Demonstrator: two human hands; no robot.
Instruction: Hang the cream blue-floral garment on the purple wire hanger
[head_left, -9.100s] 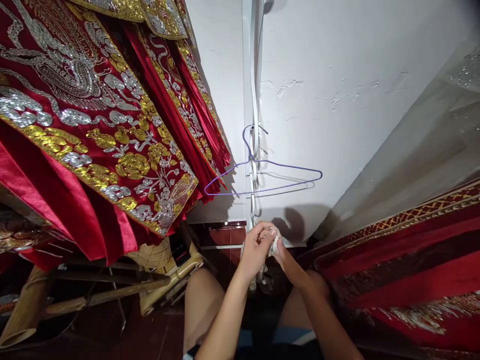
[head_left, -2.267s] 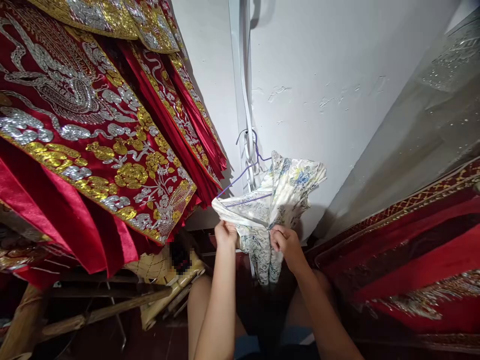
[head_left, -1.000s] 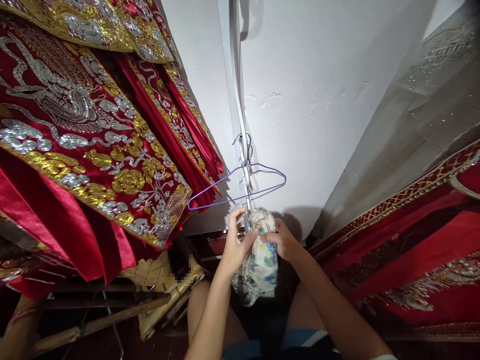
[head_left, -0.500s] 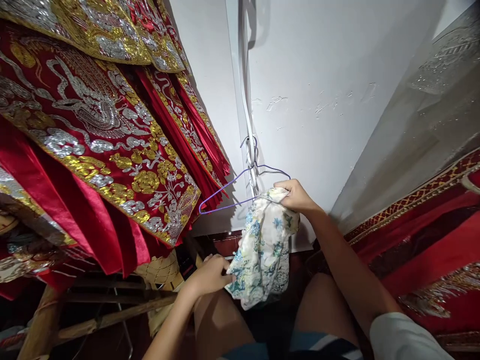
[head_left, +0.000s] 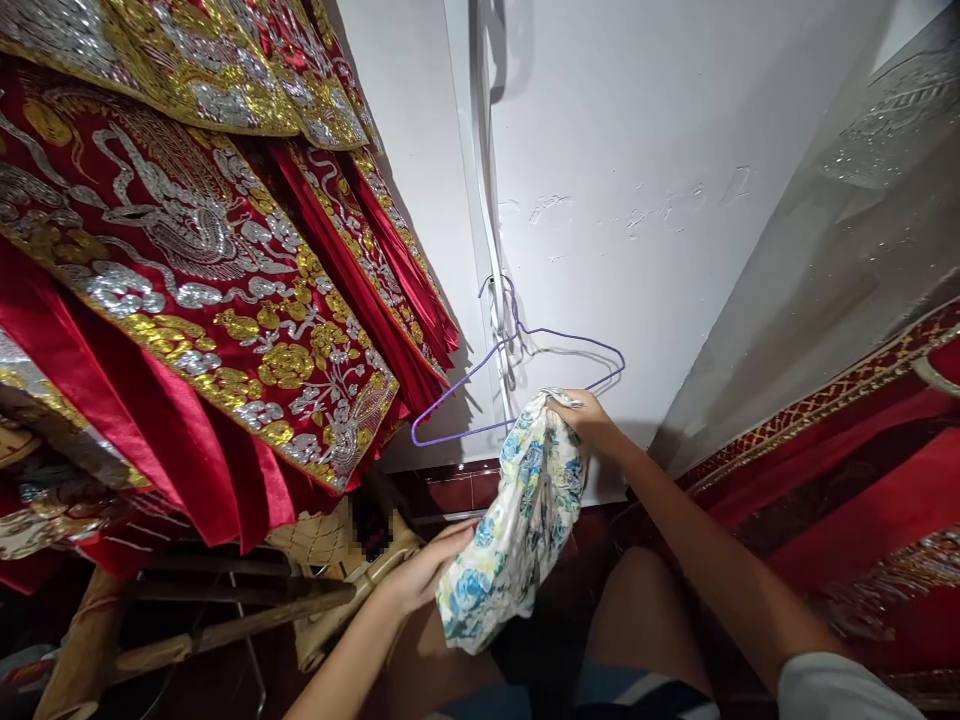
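Right hand [head_left: 592, 425] is pinched closed on the top end of one soft, crumpled floral cloth [head_left: 514, 525] (white with blue and green print), which hangs just under the lower bar of one thin purple wire hanger [head_left: 517, 375] hooked on a white strip on the wall. Left hand [head_left: 424, 575] is open, fingers cupping the cloth's lower left side, touching but not clamped. Left of that hang several stiff red satin garments [head_left: 187, 290] with dense gold and silver sequin embroidery.
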